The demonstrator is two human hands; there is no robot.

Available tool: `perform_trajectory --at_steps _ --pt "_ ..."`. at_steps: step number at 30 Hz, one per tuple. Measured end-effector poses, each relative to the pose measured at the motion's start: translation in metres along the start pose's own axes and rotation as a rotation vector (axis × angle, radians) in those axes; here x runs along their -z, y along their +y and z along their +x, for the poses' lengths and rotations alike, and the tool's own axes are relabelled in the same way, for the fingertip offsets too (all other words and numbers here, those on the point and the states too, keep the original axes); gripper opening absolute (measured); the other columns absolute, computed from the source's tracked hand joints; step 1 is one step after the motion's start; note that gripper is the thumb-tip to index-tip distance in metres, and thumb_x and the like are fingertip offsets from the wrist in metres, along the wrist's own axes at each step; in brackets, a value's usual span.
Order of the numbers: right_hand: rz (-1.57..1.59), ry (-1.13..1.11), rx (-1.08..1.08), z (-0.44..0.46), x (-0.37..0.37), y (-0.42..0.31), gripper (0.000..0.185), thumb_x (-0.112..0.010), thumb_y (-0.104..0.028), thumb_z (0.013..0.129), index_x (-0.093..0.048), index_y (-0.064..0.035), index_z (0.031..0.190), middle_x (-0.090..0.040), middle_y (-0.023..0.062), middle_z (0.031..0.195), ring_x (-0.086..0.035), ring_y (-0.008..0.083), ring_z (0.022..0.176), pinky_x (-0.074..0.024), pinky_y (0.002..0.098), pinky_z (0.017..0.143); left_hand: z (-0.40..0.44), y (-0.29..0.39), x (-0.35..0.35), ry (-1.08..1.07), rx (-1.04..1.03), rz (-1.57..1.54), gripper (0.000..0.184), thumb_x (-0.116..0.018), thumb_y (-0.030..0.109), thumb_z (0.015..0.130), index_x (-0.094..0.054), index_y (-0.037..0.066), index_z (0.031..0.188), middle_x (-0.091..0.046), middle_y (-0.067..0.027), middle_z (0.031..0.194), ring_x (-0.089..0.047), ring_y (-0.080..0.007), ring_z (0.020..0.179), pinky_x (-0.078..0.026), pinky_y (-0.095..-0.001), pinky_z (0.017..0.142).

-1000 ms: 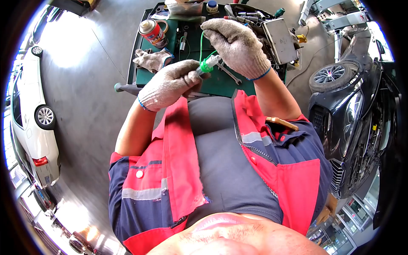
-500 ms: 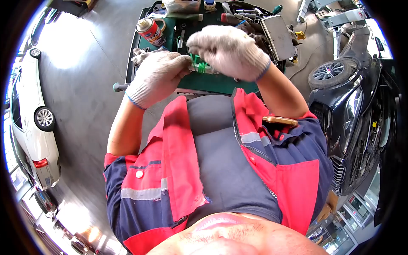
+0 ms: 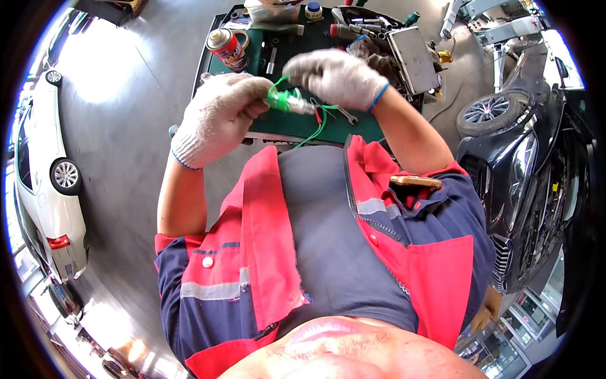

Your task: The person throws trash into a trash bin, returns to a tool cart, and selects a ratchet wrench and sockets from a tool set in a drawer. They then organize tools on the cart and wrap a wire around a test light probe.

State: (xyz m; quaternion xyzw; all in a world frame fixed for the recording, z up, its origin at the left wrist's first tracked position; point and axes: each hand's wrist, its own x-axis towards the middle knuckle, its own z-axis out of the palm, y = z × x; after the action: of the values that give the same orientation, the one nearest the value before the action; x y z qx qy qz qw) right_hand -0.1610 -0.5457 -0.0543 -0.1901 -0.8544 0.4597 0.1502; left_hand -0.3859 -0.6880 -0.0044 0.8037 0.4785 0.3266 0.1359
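Observation:
Over the green bench top, my gloved left hand (image 3: 222, 114) grips a clear plastic test pen (image 3: 304, 107) with green wire (image 3: 280, 100) wound round its body. Its clear end points right. My gloved right hand (image 3: 336, 79) is closed just above and to the right, its fingertips pinching a strand of this wire. A loose green length with a small red piece (image 3: 318, 117) hangs near the pen's end and trails down past the bench edge. Beneath my right hand lies an open-ended wrench (image 3: 347, 115).
A red spray can (image 3: 227, 49) and a roll of tape (image 3: 242, 39) stand at the bench's left. Sockets (image 3: 271, 63), a metal case (image 3: 413, 59) and a clear plastic box (image 3: 271, 12) are also there. A white car (image 3: 50, 170) is left, a dark car (image 3: 517, 170) right.
The wound pen has tilted, its clear end now lower right. My right hand has drawn up and away from it. The green tail and the wrench have come into sight.

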Motion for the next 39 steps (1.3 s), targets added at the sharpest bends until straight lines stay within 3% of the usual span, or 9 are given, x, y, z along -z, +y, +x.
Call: perform_trajectory --at_steps 4,8,15,20,25,31,33,35,39 --pt "-0.328 -0.208 -0.1 -0.015 -0.023 -0.008 0.025 -0.061 -0.022 0.103 -0.074 -0.0133 0.123 -0.076 0.0161 0.106 -0.073 0.0329 0.098 -0.0568 0.0401 0.085 -0.007 -0.008 -0.009 0.089 0.146 0.004 0.021 -0.069 0.007 0.093 -0.07 0.005 0.114 -0.07 -0.0152 0.092 -0.069 -0.0358 0.084 -0.053 -0.0428 0.075" --pt "-0.022 0.065 -0.118 0.0 -0.022 0.008 0.023 -0.065 -0.021 0.104 -0.073 -0.0108 0.123 -0.075 0.0055 0.094 -0.065 0.0089 0.083 -0.0552 0.0313 0.078 -0.006 0.004 -0.009 0.008 0.114 -0.186 0.019 -0.07 0.01 0.093 -0.071 0.005 0.112 -0.069 -0.0138 0.088 -0.067 -0.0337 0.081 -0.052 -0.0415 0.073" --pt "-0.111 0.129 -0.092 0.014 -0.015 0.005 0.025 -0.066 -0.02 0.103 -0.071 -0.0066 0.124 -0.077 0.0117 0.107 -0.073 0.0186 0.096 -0.0577 0.0323 0.087 0.003 0.012 -0.01 -0.115 0.182 -0.133 0.011 -0.069 0.013 0.09 -0.07 0.003 0.092 -0.066 -0.014 0.08 -0.065 -0.0342 0.077 -0.051 -0.0425 0.071" --pt "-0.364 -0.157 -0.085 0.003 -0.027 -0.008 0.03 -0.058 -0.037 0.101 -0.075 -0.0144 0.111 -0.075 0.0169 0.102 -0.071 0.0383 0.095 -0.0569 0.0458 0.085 0.002 0.016 -0.009 -0.027 0.246 -0.048 0.014 -0.068 0.016 0.093 -0.068 0.003 0.095 -0.066 -0.0152 0.083 -0.067 -0.0358 0.08 -0.052 -0.0435 0.071" --pt "-0.494 -0.375 -0.043 -0.027 -0.023 -0.052 0.015 -0.062 -0.024 0.095 -0.071 -0.0128 0.098 -0.072 0.0165 0.088 -0.071 0.0382 0.084 -0.0566 0.0493 0.077 -0.005 -0.005 -0.018 0.001 0.269 0.309 0.018 -0.063 0.017 0.097 -0.067 0.005 0.11 -0.07 -0.017 0.094 -0.07 -0.0375 0.085 -0.054 -0.0472 0.073" --pt "-0.495 0.21 0.458 -0.003 0.015 -0.067 0.009 -0.068 -0.017 0.091 -0.073 -0.0122 0.097 -0.073 0.0142 0.089 -0.072 0.0347 0.083 -0.0592 0.0421 0.073 -0.001 -0.001 -0.023 -0.149 0.142 0.287 0.014 -0.063 0.016 0.096 -0.067 0.006 0.105 -0.067 -0.0162 0.09 -0.068 -0.0379 0.084 -0.053 -0.0496 0.073" --pt "-0.483 0.27 0.266 0.013 0.024 -0.05 0.016 -0.068 -0.021 0.095 -0.076 -0.0124 0.106 -0.076 0.0124 0.096 -0.074 0.0309 0.088 -0.0604 0.0387 0.078 0.001 0.006 -0.019 -0.133 0.066 0.197 0.011 -0.064 0.015 0.095 -0.067 0.006 0.101 -0.067 -0.0158 0.089 -0.067 -0.0381 0.083 -0.053 -0.0495 0.073" --pt "-0.024 -0.001 0.096 0.025 0.01 -0.007 0.023 -0.067 -0.02 0.101 -0.074 -0.0061 0.117 -0.076 0.014 0.109 -0.074 0.0283 0.1 -0.0593 0.0376 0.089 0.003 0.015 -0.01 -0.075 0.124 0.121 0.011 -0.064 0.014 0.095 -0.066 0.004 0.099 -0.068 -0.0159 0.092 -0.068 -0.0394 0.086 -0.053 -0.0479 0.074" --pt "-0.298 -0.257 0.017 -0.002 -0.018 -0.018 0.021 -0.07 -0.024 0.099 -0.076 -0.0125 0.116 -0.076 0.0136 0.105 -0.073 0.0304 0.098 -0.0594 0.0392 0.087 -0.001 0.012 -0.007 -0.024 0.297 0.164 0.012 -0.063 0.013 0.096 -0.066 0.002 0.102 -0.07 -0.0177 0.097 -0.069 -0.0395 0.092 -0.055 -0.0475 0.078"
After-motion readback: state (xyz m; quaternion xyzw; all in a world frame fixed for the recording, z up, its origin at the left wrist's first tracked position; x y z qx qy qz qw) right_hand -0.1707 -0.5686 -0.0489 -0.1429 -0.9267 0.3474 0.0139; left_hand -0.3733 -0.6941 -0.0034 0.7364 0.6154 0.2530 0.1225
